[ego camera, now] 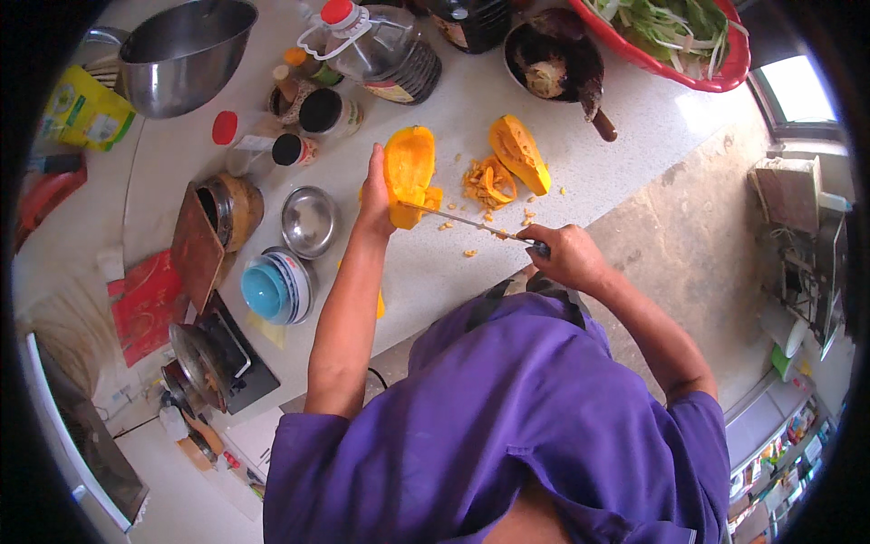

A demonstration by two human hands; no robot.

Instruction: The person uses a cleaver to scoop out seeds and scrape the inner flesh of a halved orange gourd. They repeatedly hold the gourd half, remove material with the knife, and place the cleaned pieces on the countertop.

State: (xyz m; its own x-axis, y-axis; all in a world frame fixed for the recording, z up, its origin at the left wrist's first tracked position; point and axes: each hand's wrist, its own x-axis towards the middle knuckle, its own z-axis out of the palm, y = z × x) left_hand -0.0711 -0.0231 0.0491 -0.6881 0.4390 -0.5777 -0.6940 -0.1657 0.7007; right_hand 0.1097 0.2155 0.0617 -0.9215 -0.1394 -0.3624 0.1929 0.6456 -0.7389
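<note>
My left hand [376,194] grips a hollowed pumpkin half [410,163] from its left side, cut face up. In my right hand [565,253] is the dark handle of a knife [469,222]. Its blade reaches left, and the tip meets the lower part of that half. A small orange pumpkin piece [433,198] shows just beside the blade. Right of it lies a pile of pumpkin pulp and seeds [488,182], with several loose seeds scattered on the countertop. Another pumpkin half [519,154], pulp still inside, rests against the pile.
Left of my arm stand a steel bowl [309,222], stacked bowls [266,291] and a brown jar [239,212]. Farther back are lidded jars [321,112], a large plastic jug [391,51], a dark pan [557,61] and a red basket of greens [733,71]. The countertop edge [632,194] runs at right.
</note>
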